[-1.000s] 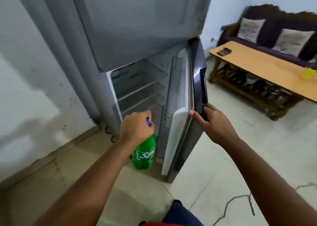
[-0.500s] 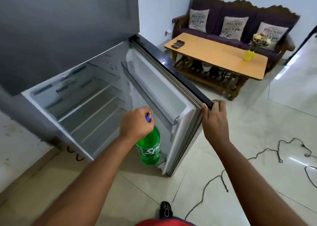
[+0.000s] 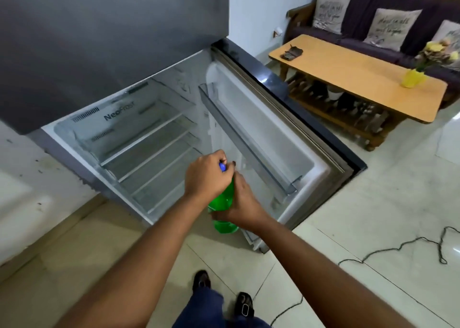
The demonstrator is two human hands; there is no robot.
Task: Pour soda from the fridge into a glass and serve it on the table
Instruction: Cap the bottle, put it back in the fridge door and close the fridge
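Green soda bottle (image 3: 222, 204) gripped by both hands before the "NeoFrost" fridge (image 3: 119, 113).

I am looking into a home, a living room that also holds the fridge (image 3: 139, 133). Its lower door (image 3: 278, 118) stands open on bare shelves. Past it a dark sofa (image 3: 388, 21) with printed cushions (image 3: 394, 25) sits against the wall, and just before it a low wooden counter (image 3: 353, 74) carries a yellow vase (image 3: 413, 78) of flowers and a small dark item. The floor (image 3: 373, 215) is pale tile, with a loose cable (image 3: 398, 249) lying across it.
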